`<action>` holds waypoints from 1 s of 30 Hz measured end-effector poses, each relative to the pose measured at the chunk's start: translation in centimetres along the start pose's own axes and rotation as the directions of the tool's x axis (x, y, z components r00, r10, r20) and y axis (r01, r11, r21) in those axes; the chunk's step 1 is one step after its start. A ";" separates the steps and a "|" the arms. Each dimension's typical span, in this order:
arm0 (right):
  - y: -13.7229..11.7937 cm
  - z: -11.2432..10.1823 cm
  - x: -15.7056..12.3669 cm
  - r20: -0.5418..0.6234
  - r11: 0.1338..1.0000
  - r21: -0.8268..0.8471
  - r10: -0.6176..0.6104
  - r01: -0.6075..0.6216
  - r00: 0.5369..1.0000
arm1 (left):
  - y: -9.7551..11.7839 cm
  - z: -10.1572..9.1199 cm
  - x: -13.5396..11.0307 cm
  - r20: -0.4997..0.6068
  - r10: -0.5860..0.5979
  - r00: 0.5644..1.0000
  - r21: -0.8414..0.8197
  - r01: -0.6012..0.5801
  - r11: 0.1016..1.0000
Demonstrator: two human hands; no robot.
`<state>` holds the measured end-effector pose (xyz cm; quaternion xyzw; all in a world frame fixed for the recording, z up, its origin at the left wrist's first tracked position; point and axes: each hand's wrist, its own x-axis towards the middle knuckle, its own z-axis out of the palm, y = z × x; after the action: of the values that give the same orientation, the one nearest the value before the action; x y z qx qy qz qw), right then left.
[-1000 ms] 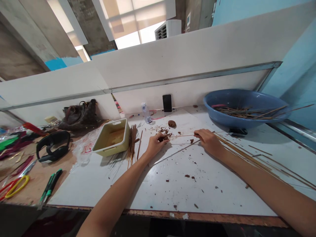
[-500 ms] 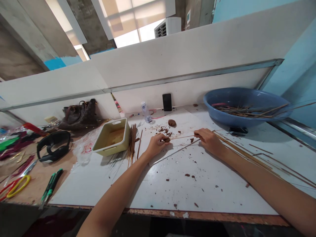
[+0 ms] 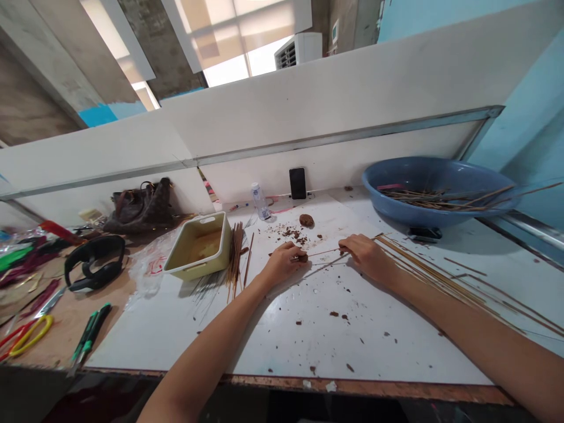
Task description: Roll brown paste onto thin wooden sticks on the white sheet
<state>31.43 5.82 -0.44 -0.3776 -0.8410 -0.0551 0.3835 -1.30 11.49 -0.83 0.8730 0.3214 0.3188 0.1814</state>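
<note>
Pinching a thin cane stick [image 3: 324, 252] between both hands over a white worktop [image 3: 282, 346]: left hand [image 3: 282, 264] with fingers curled around a crumbly brown lump [image 3: 302, 258] at the stick's end, right hand [image 3: 365, 256] with fingertips pressed together on the other. Brown crumbs [image 3: 291, 233] scattered nearby; long sticks [image 3: 440, 200] heaped in a blue plastic basin [image 3: 436, 176] beside a pale wall [image 3: 335, 158].

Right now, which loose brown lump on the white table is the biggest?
The rounded lump, right of the water bottle; every other loose piece is a small crumb.
</note>
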 end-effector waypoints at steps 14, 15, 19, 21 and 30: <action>-1.0 1.3 -0.2 0.042 0.999 0.030 0.026 -0.027 0.999 | 1.0 0.2 0.0 -0.028 0.243 0.970 0.285 -0.225 0.932; -1.1 1.4 -0.2 0.043 0.998 0.046 0.033 -0.035 0.999 | 0.9 0.2 0.1 -0.036 0.239 0.970 0.264 -0.221 0.939; -1.2 1.4 -0.1 0.045 0.993 0.101 0.050 -0.054 0.998 | 0.2 0.4 0.1 -0.085 0.164 0.983 0.152 -0.150 0.977; -1.3 1.3 -0.2 0.055 0.991 0.122 0.053 -0.060 0.997 | 0.1 0.3 0.2 -0.116 0.109 0.987 0.112 -0.096 0.989; -2.5 1.8 -0.2 0.119 0.988 0.152 -0.015 -0.003 0.993 | 2.4 0.9 0.2 -0.004 0.249 0.969 0.305 -0.236 0.923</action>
<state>28.72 4.57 -1.31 -0.3472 -0.8654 0.0308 0.3599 0.50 9.79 -0.08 0.9165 0.2598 0.3043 -0.0018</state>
